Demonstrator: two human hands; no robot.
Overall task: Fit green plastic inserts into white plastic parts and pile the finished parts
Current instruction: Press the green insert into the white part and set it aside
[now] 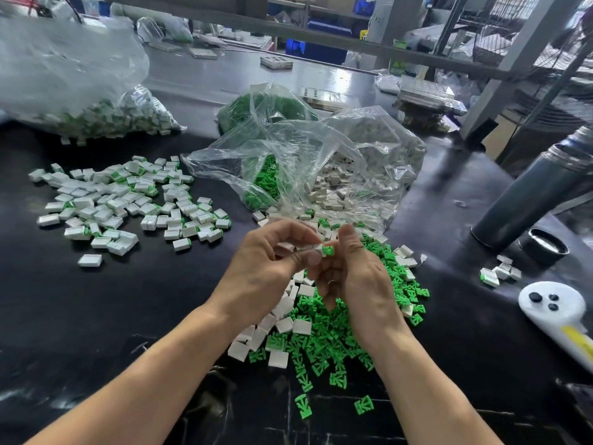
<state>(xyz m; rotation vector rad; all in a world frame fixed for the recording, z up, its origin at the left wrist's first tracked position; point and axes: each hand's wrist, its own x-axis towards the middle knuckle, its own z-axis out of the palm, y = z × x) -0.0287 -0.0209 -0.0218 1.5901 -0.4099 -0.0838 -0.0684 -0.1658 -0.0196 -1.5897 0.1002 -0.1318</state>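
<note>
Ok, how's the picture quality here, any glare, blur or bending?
Head view: ceiling light glares off the black table far behind; the clear bag at upper left smears with blur; wide-angle bending curves the frame posts at right; both hands' fingers are slightly soft.

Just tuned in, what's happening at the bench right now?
A person is assembling small parts by hand. The left hand holds a white part while the right hand pushes a green insert into its end. Loose green inserts and white parts lie below the hands; the finished pile sits to the left.
</note>
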